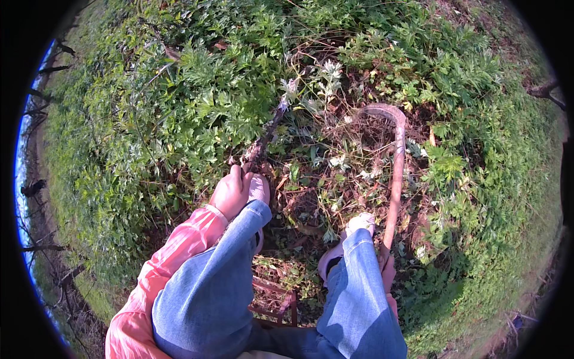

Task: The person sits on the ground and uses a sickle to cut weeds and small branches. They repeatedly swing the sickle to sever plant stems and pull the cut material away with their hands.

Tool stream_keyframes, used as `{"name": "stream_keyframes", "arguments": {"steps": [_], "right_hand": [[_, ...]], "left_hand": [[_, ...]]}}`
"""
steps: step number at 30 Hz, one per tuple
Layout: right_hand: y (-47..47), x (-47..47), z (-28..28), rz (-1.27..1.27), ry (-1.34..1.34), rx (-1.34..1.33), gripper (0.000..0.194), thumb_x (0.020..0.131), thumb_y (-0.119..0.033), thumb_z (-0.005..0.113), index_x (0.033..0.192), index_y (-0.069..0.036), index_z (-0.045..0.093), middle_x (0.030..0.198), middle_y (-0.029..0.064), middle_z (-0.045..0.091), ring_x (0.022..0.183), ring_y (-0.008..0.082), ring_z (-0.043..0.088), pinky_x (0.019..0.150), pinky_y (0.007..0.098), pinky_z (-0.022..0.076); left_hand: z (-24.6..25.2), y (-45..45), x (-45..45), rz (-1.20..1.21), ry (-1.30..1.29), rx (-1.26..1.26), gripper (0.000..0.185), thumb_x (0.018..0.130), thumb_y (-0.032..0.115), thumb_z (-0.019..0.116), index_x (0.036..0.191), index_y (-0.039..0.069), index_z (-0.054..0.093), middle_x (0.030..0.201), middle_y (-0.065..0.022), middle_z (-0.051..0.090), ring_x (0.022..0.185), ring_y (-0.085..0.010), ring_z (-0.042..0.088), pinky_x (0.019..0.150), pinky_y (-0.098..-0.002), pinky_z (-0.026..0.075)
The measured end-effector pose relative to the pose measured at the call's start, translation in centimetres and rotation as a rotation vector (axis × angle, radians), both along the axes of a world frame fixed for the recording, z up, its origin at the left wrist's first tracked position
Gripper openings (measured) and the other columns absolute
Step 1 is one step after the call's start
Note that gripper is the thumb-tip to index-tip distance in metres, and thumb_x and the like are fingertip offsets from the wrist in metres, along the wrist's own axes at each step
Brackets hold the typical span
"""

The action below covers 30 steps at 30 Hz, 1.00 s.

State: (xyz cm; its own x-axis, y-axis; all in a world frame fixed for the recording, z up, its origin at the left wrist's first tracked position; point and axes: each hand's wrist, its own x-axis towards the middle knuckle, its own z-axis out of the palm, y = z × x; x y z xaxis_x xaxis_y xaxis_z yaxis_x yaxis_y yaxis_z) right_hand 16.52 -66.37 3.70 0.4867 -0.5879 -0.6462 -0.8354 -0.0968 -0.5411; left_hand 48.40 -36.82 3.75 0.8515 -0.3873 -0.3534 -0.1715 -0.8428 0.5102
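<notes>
My left hand [231, 190], at the end of a pink sleeve, is closed around a dark, rough stick or plant stalk [267, 137]. Its far end slants up and right among pale, silvery leaves [289, 89]. Lower right, my right hand [388, 271] grips the wooden handle [394, 197] of a sickle, partly hidden behind my knee. The sickle's curved blade [383, 109] bends left over a patch of dry stems and brown soil [363, 134]. Loose cut-looking leaves [338, 162] lie between the stalk and the sickle.
Dense leafy green weeds [197, 98] surround the patch. My jeans-clad legs [202, 287] and pale shoes [329, 260] frame the near ground. Between them shows a reddish metal frame [287, 307], perhaps a low stool. Bare branches [547, 92] reach in at the right edge.
</notes>
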Motion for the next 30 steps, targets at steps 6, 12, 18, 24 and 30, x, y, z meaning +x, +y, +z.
{"name": "stream_keyframes", "arguments": {"steps": [6,12,18,24,30], "right_hand": [[-3.7,15.8,-0.6,0.107,-0.302,-0.111,0.032,0.096,-0.033,0.048,0.097,-0.001,0.047,0.073,0.0155,0.055,0.06,0.0273,0.054,0.057,0.0417,0.0418],[-4.3,30.7,-2.9,0.251,-0.294,-0.173,0.036,0.098,-0.038,0.041,0.093,-0.002,0.043,0.061,0.0134,0.053,0.052,0.0261,0.056,0.048,0.0411,0.041],[-2.6,27.6,-3.0,0.298,-0.045,-0.058,0.034,0.099,-0.032,0.04,0.102,0.001,0.043,0.072,0.0211,0.06,0.06,0.0278,0.063,0.048,0.0414,0.0448],[-1.1,17.2,0.9,0.315,-0.156,-0.246,0.031,0.097,-0.029,0.044,0.103,0.001,0.046,0.071,0.0186,0.057,0.062,0.0405,0.058,0.054,0.0455,0.0435],[2.1,5.1,2.6,0.255,0.097,-0.119,0.029,0.096,-0.028,0.046,0.099,0.001,0.046,0.074,0.0231,0.058,0.071,0.0389,0.061,0.063,0.0459,0.046]], "left_hand": [[-1.8,-4.7,5.3,0.051,-0.257,0.018,0.031,0.094,0.028,0.049,0.094,-0.003,0.048,0.069,-0.0254,0.059,0.066,-0.0463,0.057,0.06,-0.051,0.045],[-3.4,-9.4,13.0,0.019,-0.186,0.19,0.039,0.096,0.032,0.043,0.093,-0.005,0.054,0.077,-0.0272,0.062,0.069,-0.0424,0.062,0.062,-0.0451,0.051],[-4.2,-5.6,9.7,-0.318,-0.314,0.472,0.035,0.095,0.029,0.043,0.095,-0.002,0.057,0.08,-0.024,0.062,0.075,-0.0396,0.063,0.066,-0.0472,0.052],[-2.6,-1.0,5.9,0.024,-0.186,0.165,0.029,0.093,0.025,0.049,0.09,-0.003,0.048,0.065,-0.025,0.058,0.063,-0.043,0.059,0.058,-0.0506,0.048],[-0.6,2.9,2.9,0.028,-0.054,0.095,0.022,0.093,0.02,0.049,0.095,-0.001,0.043,0.069,-0.0271,0.059,0.065,-0.0458,0.058,0.057,-0.0539,0.044]]}}
